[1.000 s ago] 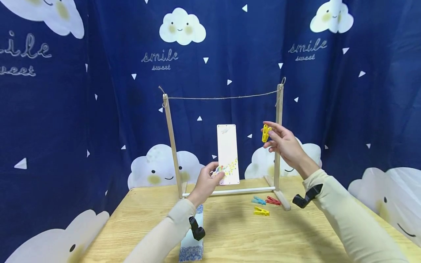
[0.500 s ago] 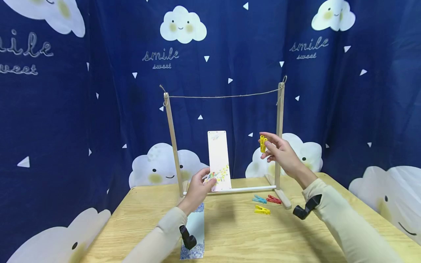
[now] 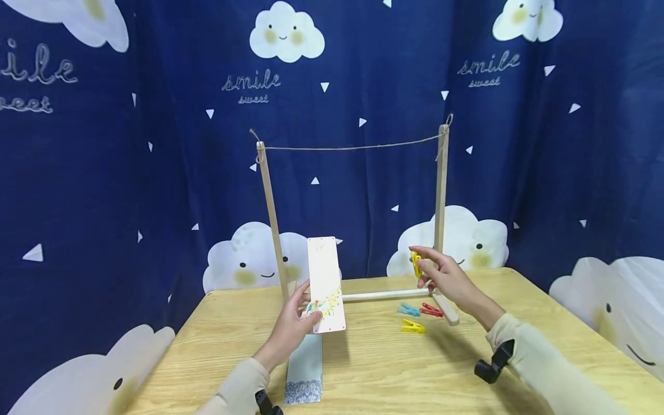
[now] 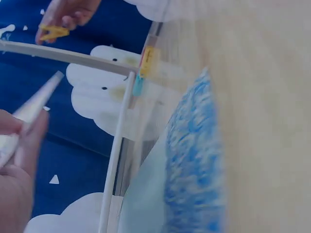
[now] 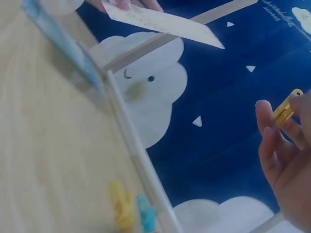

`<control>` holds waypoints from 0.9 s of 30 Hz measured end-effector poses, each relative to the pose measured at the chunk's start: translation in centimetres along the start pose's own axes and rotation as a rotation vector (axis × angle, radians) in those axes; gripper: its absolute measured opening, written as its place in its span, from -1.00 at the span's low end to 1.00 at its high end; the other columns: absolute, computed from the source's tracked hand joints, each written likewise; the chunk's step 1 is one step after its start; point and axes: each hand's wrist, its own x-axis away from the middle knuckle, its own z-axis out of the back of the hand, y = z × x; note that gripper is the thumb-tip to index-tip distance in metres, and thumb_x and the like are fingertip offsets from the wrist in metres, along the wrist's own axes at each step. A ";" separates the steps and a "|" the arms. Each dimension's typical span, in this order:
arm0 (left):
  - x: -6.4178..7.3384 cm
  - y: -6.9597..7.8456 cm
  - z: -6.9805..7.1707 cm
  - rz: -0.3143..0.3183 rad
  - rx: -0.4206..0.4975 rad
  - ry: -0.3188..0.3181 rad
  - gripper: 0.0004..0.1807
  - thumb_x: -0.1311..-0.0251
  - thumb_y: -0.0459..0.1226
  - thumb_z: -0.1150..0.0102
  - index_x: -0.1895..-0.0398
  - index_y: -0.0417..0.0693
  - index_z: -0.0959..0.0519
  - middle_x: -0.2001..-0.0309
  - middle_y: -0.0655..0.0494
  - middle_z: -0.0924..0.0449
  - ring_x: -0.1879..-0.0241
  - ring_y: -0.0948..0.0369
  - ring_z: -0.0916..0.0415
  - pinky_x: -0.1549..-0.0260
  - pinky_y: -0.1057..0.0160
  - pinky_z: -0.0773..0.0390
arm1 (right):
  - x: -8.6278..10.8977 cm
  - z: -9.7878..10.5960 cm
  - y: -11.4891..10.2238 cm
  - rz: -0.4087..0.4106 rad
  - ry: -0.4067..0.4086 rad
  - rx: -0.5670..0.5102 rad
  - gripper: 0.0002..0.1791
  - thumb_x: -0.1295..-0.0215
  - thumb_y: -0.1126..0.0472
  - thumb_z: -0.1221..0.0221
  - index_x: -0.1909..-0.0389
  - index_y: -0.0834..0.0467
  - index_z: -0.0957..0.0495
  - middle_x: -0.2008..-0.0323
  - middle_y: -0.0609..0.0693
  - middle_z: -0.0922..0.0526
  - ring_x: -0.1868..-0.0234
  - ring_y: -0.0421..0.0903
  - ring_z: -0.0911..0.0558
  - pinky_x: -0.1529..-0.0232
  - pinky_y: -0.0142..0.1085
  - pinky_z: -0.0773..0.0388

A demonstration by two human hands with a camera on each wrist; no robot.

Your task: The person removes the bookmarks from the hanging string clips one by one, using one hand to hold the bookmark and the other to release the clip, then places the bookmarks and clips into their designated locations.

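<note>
My left hand [image 3: 291, 328] pinches the lower left edge of a tall white card [image 3: 324, 276] printed with yellow flowers and a bird, thumb in front and fingers behind. It holds the card nearly upright above the table, just in front of the rack's left post. At the right, my right hand [image 3: 448, 279] pinches a yellow clothespin [image 3: 416, 264] between thumb and fingertips, close by the right post. The same clothespin [image 5: 285, 110] shows in the right wrist view. Above both hands, a thin string [image 3: 353, 148] spans the two posts with nothing hanging on it.
The wooden rack's right post [image 3: 441, 190] stands on a foot, with a white bar [image 3: 386, 295] low across the back. Blue [image 3: 409, 310], red [image 3: 431, 310] and yellow [image 3: 412, 326] clothespins lie on the table [image 3: 384, 369]. A pale card with blue lace pattern [image 3: 304, 374] lies at left.
My left hand has brought the white card down and to the left, nearer to me. My right hand has lowered with the yellow clothespin still pinched.
</note>
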 end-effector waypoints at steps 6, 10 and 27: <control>3.2 0.2 1.1 0.110 0.013 -0.051 0.00 -0.37 -0.62 -0.06 -0.69 0.22 0.12 -0.20 -0.32 -0.24 0.07 -0.02 -0.56 0.19 0.11 -0.73 | 1.8 -0.1 2.0 -0.049 -0.016 0.068 -0.53 -0.67 0.22 0.00 -0.48 0.23 -0.34 -0.18 0.37 -0.45 0.38 0.09 -0.67 0.47 -0.25 -0.60; 4.9 0.4 2.0 0.171 -0.070 -0.075 -0.10 -0.33 -0.59 -0.16 -0.66 0.05 -0.07 -0.21 -0.29 -0.19 0.09 -0.01 -0.55 0.25 0.16 -0.71 | 3.1 -0.1 3.7 -0.076 -0.028 0.130 -0.53 -0.66 0.21 -0.02 -0.47 0.27 -0.34 -0.17 0.35 -0.48 0.37 0.07 -0.65 0.54 -0.25 -0.57; 7.7 -0.4 3.9 0.321 -0.231 -0.208 -0.17 -0.15 -0.43 -0.48 -0.48 -0.36 -0.31 -0.02 -0.12 -0.35 0.20 0.05 -0.37 0.41 0.30 -0.54 | 6.0 -1.0 9.1 -0.188 -0.091 0.336 -0.57 -0.56 0.34 -0.12 -0.35 0.40 -0.43 0.14 0.16 -0.62 0.62 -0.10 -0.54 0.64 -0.34 -0.49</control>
